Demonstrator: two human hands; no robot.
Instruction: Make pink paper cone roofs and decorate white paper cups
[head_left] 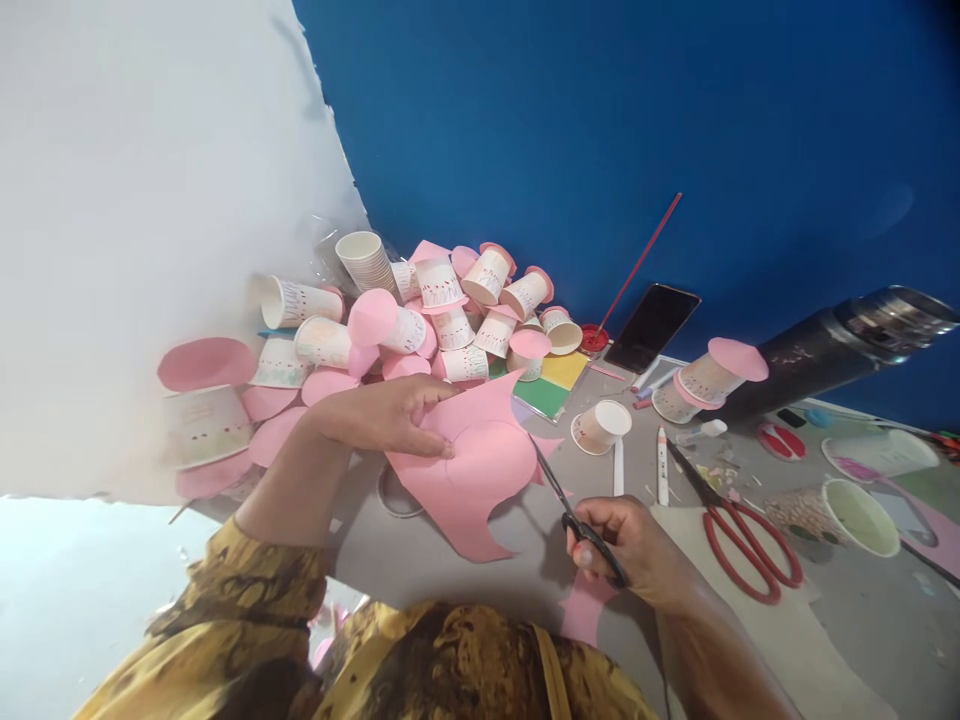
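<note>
My left hand (390,415) grips the top edge of a pink paper sheet (472,480) with a circle drawn on it and curved bites cut out of its edges. My right hand (637,550) is closed round the handles of small black scissors (559,492), whose blades reach the sheet's right edge. A pink offcut (585,610) lies below that hand on the grey table (420,570).
A heap of paper cups with pink paper tops (420,310) fills the back left. Red-handled scissors (742,540), a loose cup (604,425), markers (662,465), a phone (651,325), a black flask (840,345) and coloured paper (551,385) lie to the right. A blue wall stands behind.
</note>
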